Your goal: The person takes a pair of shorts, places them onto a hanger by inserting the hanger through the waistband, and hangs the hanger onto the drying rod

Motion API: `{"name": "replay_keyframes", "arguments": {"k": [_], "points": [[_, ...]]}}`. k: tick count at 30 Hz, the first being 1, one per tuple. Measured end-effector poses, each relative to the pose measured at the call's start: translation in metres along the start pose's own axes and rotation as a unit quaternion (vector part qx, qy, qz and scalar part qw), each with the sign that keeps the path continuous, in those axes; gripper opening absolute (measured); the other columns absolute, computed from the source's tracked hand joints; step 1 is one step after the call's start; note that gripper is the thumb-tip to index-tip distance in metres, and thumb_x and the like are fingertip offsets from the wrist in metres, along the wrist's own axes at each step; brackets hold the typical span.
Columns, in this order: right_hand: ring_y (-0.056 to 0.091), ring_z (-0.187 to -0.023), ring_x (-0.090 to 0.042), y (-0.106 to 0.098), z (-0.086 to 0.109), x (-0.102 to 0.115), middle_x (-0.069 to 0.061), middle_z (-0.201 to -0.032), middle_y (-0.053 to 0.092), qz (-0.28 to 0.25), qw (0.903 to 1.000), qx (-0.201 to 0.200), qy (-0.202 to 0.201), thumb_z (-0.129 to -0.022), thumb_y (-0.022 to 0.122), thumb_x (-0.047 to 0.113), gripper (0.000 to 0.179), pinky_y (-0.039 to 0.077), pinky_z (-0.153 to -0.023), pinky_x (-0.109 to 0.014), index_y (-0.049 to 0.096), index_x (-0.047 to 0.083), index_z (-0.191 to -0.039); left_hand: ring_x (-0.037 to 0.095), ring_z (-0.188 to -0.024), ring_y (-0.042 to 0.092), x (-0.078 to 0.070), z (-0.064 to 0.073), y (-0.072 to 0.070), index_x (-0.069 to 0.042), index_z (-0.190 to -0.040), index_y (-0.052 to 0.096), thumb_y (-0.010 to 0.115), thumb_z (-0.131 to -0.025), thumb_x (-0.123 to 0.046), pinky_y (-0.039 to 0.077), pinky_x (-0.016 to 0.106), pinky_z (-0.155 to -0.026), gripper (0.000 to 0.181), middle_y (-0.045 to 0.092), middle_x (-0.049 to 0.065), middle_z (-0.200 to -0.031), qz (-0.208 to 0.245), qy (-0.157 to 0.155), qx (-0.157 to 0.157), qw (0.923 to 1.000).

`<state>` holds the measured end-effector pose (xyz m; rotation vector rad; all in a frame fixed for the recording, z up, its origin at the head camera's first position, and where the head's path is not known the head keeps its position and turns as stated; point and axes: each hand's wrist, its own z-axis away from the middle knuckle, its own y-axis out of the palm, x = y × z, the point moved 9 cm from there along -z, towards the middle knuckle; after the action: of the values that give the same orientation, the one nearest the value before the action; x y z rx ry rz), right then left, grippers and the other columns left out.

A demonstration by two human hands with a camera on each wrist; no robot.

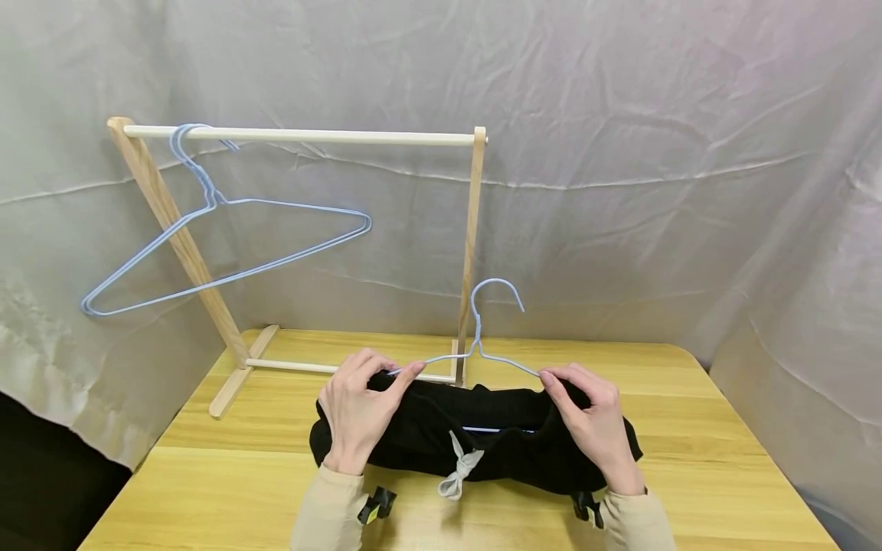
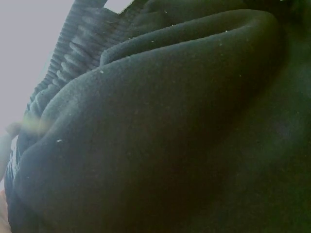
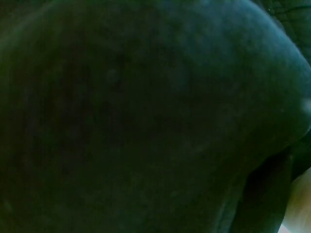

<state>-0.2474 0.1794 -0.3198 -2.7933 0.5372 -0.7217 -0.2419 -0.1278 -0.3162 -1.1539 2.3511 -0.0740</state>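
A pair of black drawstring pants (image 1: 510,455) hangs bunched over a light-blue wire hanger (image 1: 478,325) above the table's near half. The hanger's hook points up, and its lower bar shows inside the waist opening. My left hand (image 1: 361,405) pinches the hanger's left shoulder together with the waistband. On the other side, my right hand (image 1: 589,417) pinches the right shoulder and the cloth there. A grey drawstring bow (image 1: 460,468) dangles at the front. Gathered elastic of the waistband (image 2: 73,60) shows in the left wrist view; dark cloth (image 3: 146,116) fills most of the right wrist view.
A wooden clothes rack (image 1: 303,136) stands at the back left of the wooden table (image 1: 689,451). Several light-blue wire hangers (image 1: 276,264) hang together at its left end. Grey curtain (image 1: 620,153) encloses the back and sides.
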Motion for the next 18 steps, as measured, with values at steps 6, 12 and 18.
{"name": "replay_keyframes", "arguments": {"k": [6,12,18], "points": [[0.064,-0.080,-0.001,0.000,0.000,0.002,-0.006,-0.080,0.072,0.001,1.0000,-0.005,0.000,-0.076,0.073,-0.019,0.030,0.049,-0.079,-0.011,0.076,0.006,-0.092,0.017,-0.066,0.064,-0.002,-0.001,0.000,-0.021,-0.069,0.071,0.083,-0.076,-0.051,0.041,0.027,-0.052,0.034,0.070,-0.007,-0.072,-0.011,0.005,0.014,0.9998],[0.065,-0.080,-0.002,0.002,-0.002,0.005,-0.005,-0.080,0.072,-0.001,1.0000,-0.009,0.004,-0.076,0.074,-0.017,0.027,0.050,-0.080,-0.012,0.075,0.006,-0.090,0.021,-0.084,0.068,-0.015,-0.002,0.006,-0.018,-0.082,0.075,0.078,-0.086,-0.036,0.048,0.039,-0.081,0.019,0.075,-0.003,-0.081,-0.022,0.045,0.056,0.9971],[0.066,-0.081,-0.001,0.008,-0.001,0.004,-0.004,-0.079,0.073,0.007,0.9999,-0.003,0.010,-0.085,0.076,-0.002,0.005,0.050,-0.081,-0.012,0.076,0.003,-0.088,0.018,-0.086,0.069,-0.035,-0.001,0.018,-0.017,-0.095,0.078,0.073,-0.092,-0.024,0.044,0.039,-0.094,0.010,0.076,-0.004,-0.086,0.002,0.080,0.104,0.9913]]}}
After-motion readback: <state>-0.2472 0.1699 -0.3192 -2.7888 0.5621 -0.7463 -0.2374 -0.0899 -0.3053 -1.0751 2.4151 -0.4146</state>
